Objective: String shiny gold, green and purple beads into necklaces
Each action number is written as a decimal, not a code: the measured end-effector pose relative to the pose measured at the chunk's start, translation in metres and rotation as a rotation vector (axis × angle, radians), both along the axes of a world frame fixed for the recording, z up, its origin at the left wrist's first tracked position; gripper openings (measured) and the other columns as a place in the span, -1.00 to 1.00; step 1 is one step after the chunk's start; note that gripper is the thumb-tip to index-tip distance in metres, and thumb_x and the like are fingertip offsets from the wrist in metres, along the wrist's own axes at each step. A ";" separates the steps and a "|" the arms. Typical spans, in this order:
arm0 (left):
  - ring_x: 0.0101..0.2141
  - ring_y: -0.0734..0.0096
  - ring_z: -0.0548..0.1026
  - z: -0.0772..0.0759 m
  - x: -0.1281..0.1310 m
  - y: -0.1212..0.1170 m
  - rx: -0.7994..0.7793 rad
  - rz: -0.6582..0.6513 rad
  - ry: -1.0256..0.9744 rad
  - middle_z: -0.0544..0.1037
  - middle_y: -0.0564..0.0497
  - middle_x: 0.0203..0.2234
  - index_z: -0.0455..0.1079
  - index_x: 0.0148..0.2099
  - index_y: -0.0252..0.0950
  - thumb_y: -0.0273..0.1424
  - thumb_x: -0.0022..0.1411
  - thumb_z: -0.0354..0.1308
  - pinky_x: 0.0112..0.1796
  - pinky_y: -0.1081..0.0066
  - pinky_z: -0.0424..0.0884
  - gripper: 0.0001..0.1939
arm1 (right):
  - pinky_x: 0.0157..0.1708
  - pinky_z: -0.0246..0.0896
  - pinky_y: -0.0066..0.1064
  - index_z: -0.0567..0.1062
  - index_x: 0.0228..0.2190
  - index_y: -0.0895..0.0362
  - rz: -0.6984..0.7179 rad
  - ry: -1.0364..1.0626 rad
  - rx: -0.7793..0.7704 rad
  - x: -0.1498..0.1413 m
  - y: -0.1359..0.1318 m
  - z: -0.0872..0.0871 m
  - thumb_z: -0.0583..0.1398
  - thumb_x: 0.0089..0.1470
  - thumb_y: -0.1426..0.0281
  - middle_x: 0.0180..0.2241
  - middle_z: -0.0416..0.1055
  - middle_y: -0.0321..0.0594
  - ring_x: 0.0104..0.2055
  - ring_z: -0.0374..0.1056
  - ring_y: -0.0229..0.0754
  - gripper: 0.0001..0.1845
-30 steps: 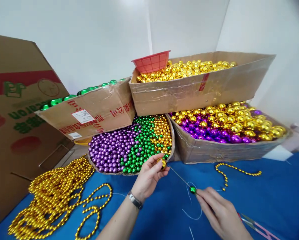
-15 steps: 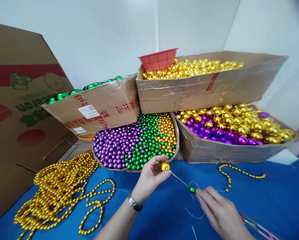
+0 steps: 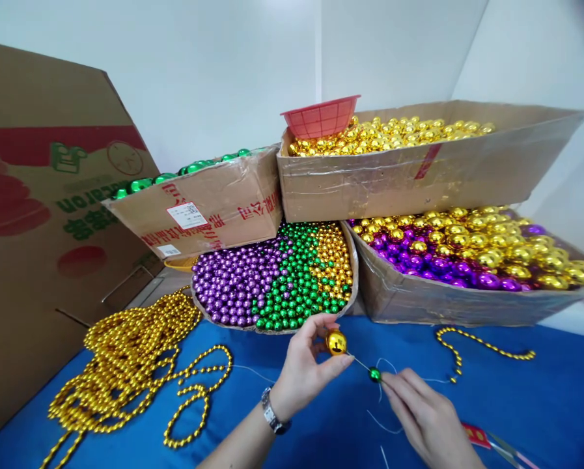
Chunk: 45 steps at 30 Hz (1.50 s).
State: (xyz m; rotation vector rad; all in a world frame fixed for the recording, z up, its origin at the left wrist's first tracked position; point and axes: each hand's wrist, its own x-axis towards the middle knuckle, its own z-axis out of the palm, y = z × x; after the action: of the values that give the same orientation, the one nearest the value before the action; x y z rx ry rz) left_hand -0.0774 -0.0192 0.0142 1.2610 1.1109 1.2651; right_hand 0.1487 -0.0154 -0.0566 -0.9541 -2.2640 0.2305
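Observation:
My left hand (image 3: pixel 316 358), with a watch on its wrist, pinches a large shiny gold bead (image 3: pixel 336 342) between thumb and fingers. A thin needle (image 3: pixel 359 361) runs from that bead to a smaller green bead (image 3: pixel 374 374). My right hand (image 3: pixel 421 407) is closed with its fingertips right at the green bead, gripping the needle's near end, which the fingers hide. Thin pale thread (image 3: pixel 385 426) loops below and behind the green bead. Both hands are above the blue tablecloth (image 3: pixel 335 430), in front of a bin of small purple, green and gold beads (image 3: pixel 243 280).
Gold bead strands (image 3: pixel 125 365) lie heaped at left, and a short gold strand (image 3: pixel 487 344) at right. Scissors (image 3: pixel 501 446) lie beside my right hand. Behind stand cardboard boxes (image 3: pixel 418 185) of larger beads, one bearing a red basket (image 3: pixel 321 118). A tall carton (image 3: pixel 38 280) stands at left.
My left hand has brought the gold bead nearer to the green bead, leaving less needle showing between them. My right hand stays nearly in place. The whole view has shifted so the boxes appear farther right.

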 end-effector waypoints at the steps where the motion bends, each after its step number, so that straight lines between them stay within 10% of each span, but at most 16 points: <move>1: -0.17 0.31 0.38 0.000 0.000 0.000 -0.003 -0.005 -0.008 0.38 -0.09 -0.15 0.23 0.02 -0.23 -0.42 -0.01 0.31 -0.19 0.34 0.38 -0.47 | -0.35 0.35 -0.47 0.41 -0.12 0.13 0.008 0.017 -0.005 0.000 0.000 0.001 0.00 0.21 0.44 -0.33 0.38 -0.13 -0.35 0.40 -0.23 -0.74; 35: -0.22 0.37 0.38 -0.007 0.005 -0.008 -0.029 -0.037 -0.098 0.36 -0.09 -0.15 0.23 0.00 -0.24 -0.42 -0.03 0.33 -0.28 0.39 0.41 -0.46 | -0.33 0.34 -0.51 0.39 -0.13 0.11 0.064 0.037 -0.031 -0.007 -0.002 -0.002 0.02 0.21 0.44 -0.35 0.40 -0.17 -0.33 0.41 -0.24 -0.78; 40: -0.06 0.23 0.37 0.001 -0.010 -0.008 0.065 -0.106 0.135 0.34 -0.13 -0.01 0.14 0.13 -0.19 -0.36 0.00 0.30 -0.12 0.29 0.39 -0.34 | -0.33 0.34 -0.53 0.39 -0.16 0.10 0.029 0.067 0.047 -0.010 -0.001 -0.003 0.00 0.23 0.38 -0.35 0.44 -0.20 -0.33 0.43 -0.25 -0.77; 45: -0.14 0.29 0.36 0.019 -0.067 0.039 0.273 0.369 0.907 0.42 -0.12 -0.14 0.24 0.05 -0.28 -0.36 0.28 -0.04 -0.12 0.26 0.33 -0.69 | -0.37 0.33 -0.56 0.39 -0.16 0.09 0.017 0.089 0.053 -0.010 0.001 -0.005 0.01 0.23 0.35 -0.35 0.45 -0.21 -0.35 0.43 -0.26 -0.78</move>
State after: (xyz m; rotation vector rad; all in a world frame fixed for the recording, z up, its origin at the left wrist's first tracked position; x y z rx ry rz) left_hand -0.1448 0.0198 0.0331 1.9976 1.9204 1.1343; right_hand 0.1382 -0.0145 -0.0612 -0.8810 -2.1870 0.2149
